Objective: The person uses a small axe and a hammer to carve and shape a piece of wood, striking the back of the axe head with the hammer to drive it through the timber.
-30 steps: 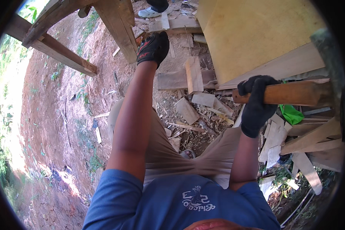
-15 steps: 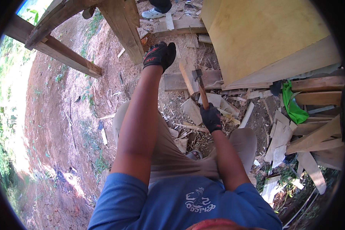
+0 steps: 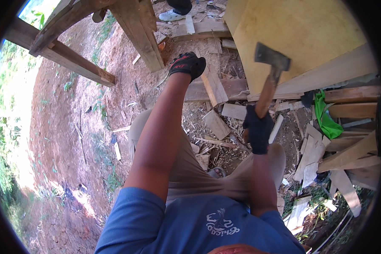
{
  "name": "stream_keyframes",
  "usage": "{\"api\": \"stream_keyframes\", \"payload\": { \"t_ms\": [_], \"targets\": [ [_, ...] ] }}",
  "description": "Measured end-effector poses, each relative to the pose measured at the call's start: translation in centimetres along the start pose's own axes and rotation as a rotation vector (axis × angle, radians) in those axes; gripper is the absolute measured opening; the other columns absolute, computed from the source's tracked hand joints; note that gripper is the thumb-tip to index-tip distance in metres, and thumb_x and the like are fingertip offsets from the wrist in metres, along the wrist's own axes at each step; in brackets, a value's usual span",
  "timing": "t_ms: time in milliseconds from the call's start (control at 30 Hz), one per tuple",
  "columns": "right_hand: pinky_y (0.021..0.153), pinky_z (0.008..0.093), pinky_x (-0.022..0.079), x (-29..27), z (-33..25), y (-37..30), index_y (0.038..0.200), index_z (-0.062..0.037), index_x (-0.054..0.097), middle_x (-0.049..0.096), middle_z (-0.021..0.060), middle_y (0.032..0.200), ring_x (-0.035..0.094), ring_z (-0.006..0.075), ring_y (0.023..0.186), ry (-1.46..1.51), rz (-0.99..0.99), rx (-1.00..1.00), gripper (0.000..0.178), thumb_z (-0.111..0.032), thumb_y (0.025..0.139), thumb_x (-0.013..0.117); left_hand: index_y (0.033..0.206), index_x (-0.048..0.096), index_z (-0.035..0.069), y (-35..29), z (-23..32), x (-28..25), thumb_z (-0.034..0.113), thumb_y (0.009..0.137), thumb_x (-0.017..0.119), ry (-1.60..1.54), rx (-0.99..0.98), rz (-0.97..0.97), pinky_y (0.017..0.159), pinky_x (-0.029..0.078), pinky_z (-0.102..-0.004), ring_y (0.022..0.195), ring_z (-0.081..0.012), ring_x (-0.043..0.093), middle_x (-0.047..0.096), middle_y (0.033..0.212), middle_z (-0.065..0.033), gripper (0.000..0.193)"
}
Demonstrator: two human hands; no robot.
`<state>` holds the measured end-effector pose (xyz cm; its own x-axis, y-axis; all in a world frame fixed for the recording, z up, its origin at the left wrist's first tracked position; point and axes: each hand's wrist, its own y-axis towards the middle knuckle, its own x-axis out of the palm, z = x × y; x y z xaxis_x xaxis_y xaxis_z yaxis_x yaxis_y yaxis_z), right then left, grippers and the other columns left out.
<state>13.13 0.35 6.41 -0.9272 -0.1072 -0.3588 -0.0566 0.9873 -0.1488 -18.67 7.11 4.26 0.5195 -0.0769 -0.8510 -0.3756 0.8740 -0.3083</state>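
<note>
My right hand (image 3: 258,129), in a black glove, is wrapped round the wooden handle of a hatchet (image 3: 266,96). The hatchet is raised, its dark metal head over the big yellowish wooden panel in the picture. My left hand (image 3: 187,66), also gloved, is closed at the upper end of a piece of wood (image 3: 213,87). Its fingers are partly hidden, but it appears to grip that end. The piece slants down across a thick plank (image 3: 235,89) on the ground, its lower end toward me.
The large yellowish panel (image 3: 300,34) stands at the far right. A wooden frame leg (image 3: 137,38) rises at the far left. Chips and offcuts (image 3: 216,124) litter the ground before my knees. Stacked boards (image 3: 353,111) and a green cloth (image 3: 326,116) lie right. Another person's shoe (image 3: 172,16) shows far off.
My right hand has lifted the hatchet off the piece of wood, up and to the right. My left hand has shifted slightly to the right.
</note>
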Motion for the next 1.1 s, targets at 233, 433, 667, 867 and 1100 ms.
{"api": "stream_keyframes", "payload": {
  "t_ms": [233, 433, 667, 867, 1100],
  "targets": [
    [0.050, 0.0294, 0.045, -7.7, -9.9, -2.1, 0.087, -0.0030, 0.065, 0.064, 0.0047, 0.069, 0.059, 0.0119, 0.056, 0.314, 0.344, -0.262, 0.013, -0.005, 0.092, 0.077, 0.143, 0.063, 0.010, -1.1, 2.6, 5.3, 0.063, 0.095, 0.060, 0.100, -0.127, -0.037, 0.115, 0.044, -0.0484, 0.140, -0.0387, 0.056, 0.059, 0.151, -0.0186, 0.072],
    [0.051, 0.0316, 0.048, -13.8, -8.6, -6.7, 0.097, -0.0049, 0.062, 0.060, 0.0050, 0.070, 0.059, 0.0137, 0.059, 0.368, 0.431, -0.230, 0.016, 0.003, 0.090, 0.073, 0.165, 0.007, -0.006, 0.6, 6.4, 18.4, 0.065, 0.078, 0.080, -0.380, -0.521, -0.128, 0.119, 0.041, -0.0473, 0.144, -0.0433, 0.050, 0.050, 0.155, -0.0302, 0.134],
    [0.053, 0.0310, 0.046, -19.9, -5.5, -13.5, 0.097, -0.0069, 0.060, 0.059, 0.0037, 0.071, 0.057, 0.0137, 0.058, 0.141, 0.447, -0.081, 0.015, 0.005, 0.091, 0.068, 0.150, 0.041, -0.004, 1.4, 6.1, 20.4, 0.042, 0.080, 0.083, -0.657, -0.373, 0.167, 0.111, 0.047, -0.0479, 0.136, -0.0434, 0.055, 0.056, 0.143, -0.0326, 0.094],
    [0.054, 0.0302, 0.049, -18.5, -3.1, -15.3, 0.090, -0.0069, 0.059, 0.059, 0.0026, 0.065, 0.060, 0.0141, 0.056, 0.004, 0.501, -0.085, 0.014, 0.000, 0.090, 0.070, 0.144, 0.049, 0.001, 3.2, 5.3, 28.3, 0.039, 0.088, 0.078, -0.880, -0.129, 0.626, 0.108, 0.049, -0.0485, 0.130, -0.0429, 0.059, 0.061, 0.139, -0.0276, 0.074],
    [0.044, 0.0293, 0.045, -12.8, -5.4, -14.1, 0.097, -0.0032, 0.061, 0.062, 0.0076, 0.070, 0.061, 0.0150, 0.053, 0.105, 0.359, 0.247, 0.022, 0.003, 0.083, 0.076, 0.134, 0.052, 0.012, 0.6, 5.8, 25.5, 0.047, 0.084, 0.081, -0.731, -0.390, 0.400, 0.093, 0.055, -0.0534, 0.111, -0.0452, 0.070, 0.072, 0.119, -0.0235, 0.068]
  ]
}}
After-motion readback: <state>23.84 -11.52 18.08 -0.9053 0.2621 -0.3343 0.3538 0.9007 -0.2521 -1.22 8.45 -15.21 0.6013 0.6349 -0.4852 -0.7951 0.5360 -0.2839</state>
